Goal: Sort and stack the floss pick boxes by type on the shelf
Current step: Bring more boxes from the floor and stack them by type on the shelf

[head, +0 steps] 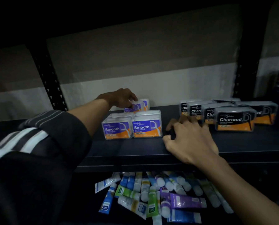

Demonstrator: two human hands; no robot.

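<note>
Left hand (121, 98) grips Smooth box (136, 106) at rear of shelf (135, 148), behind front Smooth pair (146, 127). Right hand (189, 140), fingers spread, holding nothing, beside Charcoal boxes (234, 119). Tubes (151, 195) heaped below.

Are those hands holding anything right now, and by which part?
The left hand grips a rear Smooth box by its top edge. The right hand holds nothing, fingers spread above the shelf.
</note>
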